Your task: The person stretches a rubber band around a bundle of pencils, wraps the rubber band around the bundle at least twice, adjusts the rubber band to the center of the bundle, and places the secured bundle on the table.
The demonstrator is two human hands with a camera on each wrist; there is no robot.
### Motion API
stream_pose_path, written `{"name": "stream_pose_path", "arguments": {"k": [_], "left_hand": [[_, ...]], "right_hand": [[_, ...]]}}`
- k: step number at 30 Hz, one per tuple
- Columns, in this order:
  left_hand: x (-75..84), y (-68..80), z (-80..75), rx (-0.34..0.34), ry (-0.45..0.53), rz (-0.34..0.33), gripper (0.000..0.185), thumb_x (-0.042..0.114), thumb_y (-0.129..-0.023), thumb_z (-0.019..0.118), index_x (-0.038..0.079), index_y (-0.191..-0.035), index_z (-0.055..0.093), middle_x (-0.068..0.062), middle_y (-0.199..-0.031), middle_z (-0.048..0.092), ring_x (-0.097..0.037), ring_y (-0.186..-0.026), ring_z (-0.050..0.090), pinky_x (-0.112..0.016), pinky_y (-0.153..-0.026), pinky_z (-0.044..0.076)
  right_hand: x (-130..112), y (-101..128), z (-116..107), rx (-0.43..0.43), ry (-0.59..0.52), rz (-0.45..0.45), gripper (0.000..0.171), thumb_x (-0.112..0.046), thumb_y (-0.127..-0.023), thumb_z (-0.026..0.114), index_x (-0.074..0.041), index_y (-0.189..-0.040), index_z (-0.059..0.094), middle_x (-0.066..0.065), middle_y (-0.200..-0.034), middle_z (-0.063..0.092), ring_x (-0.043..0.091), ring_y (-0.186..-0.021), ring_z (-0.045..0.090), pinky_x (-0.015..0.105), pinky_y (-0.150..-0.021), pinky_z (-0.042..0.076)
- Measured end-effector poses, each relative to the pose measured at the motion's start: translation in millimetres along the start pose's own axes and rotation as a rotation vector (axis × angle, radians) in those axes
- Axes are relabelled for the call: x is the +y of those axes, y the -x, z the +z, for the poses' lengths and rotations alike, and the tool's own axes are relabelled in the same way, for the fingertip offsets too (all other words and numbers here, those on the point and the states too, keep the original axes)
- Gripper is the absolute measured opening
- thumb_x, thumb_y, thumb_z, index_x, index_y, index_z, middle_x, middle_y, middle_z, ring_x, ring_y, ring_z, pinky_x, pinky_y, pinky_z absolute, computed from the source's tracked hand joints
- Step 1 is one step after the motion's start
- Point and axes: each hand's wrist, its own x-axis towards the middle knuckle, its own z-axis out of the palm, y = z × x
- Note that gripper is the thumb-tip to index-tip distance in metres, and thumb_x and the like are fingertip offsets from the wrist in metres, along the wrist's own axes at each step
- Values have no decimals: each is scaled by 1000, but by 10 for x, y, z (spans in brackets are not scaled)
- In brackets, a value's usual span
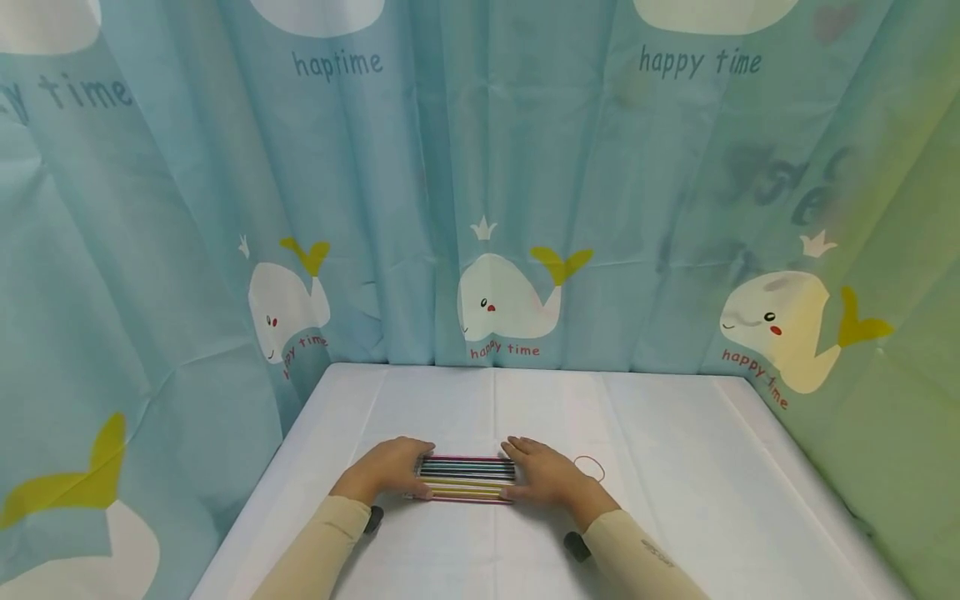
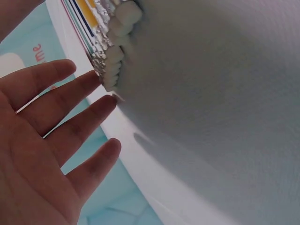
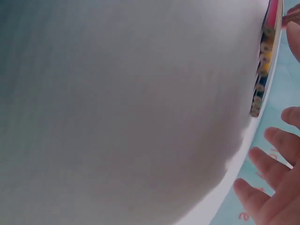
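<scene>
Several pencils (image 1: 467, 480) lie side by side in a flat row on the white table, with red, dark and yellow barrels. My left hand (image 1: 388, 468) is at their left ends, thumb on the near side and fingers on the far side. White erasers (image 2: 125, 18) in silver ferrules cap those ends in the left wrist view, where the fingers are spread and fairly straight. At the other ends is my right hand (image 1: 551, 477), its thumb near the closest pencil. The right wrist view shows blunt, unsharpened pencil ends (image 3: 265, 59) and separated fingers.
A thin red loop (image 1: 598, 465), like a rubber band, lies just right of my right hand. White cloth covers the table (image 1: 675, 433). A blue curtain (image 1: 405, 167) with whale prints hangs behind it and along the sides.
</scene>
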Motion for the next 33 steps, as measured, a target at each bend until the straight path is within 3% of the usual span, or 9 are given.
{"name": "stream_pose_path", "arguments": {"k": [7, 14, 22, 27, 33], "left_hand": [[75, -30, 6, -15, 1, 28, 79, 41, -59, 91, 9, -126, 65, 0, -115, 67, -19, -104, 60, -43, -95, 45], [90, -72, 35, -14, -9, 42, 72, 36, -60, 91, 13, -123, 66, 5, -107, 66, -13, -95, 58, -39, -91, 47], [80, -98, 5, -22, 6, 61, 67, 34, -60, 92, 12, -119, 69, 8, -94, 60, -8, -83, 54, -35, -84, 49], [82, -90, -5, -20, -6, 78, 54, 35, -61, 91, 14, -107, 72, 9, -86, 53, -7, -75, 50, -32, -77, 49], [109, -89, 9, -32, -11, 89, 48, 34, -63, 91, 15, -102, 72, 11, -86, 55, -7, -77, 52, -32, -78, 49]], "right_hand": [[-102, -105, 48, -42, 37, -29, 80, -57, -82, 66, -12, -146, 44, 6, -148, 44, 25, -136, 39, 38, -108, 32], [-195, -155, 68, -63, 27, 30, 73, -52, -84, 67, -18, -145, 47, 3, -137, 55, 22, -128, 48, 39, -103, 39], [-264, -179, -3, -40, -7, 28, 69, -44, -82, 72, -20, -143, 49, 0, -127, 61, 19, -118, 56, 39, -98, 43], [-287, -194, -24, -19, -25, 10, 69, -40, -81, 74, -18, -142, 51, 1, -125, 61, 19, -115, 57, 39, -97, 44], [-295, -213, -3, -28, 1, 3, 64, -38, -81, 74, -17, -138, 55, -1, -120, 63, 16, -111, 58, 36, -95, 45]]}}
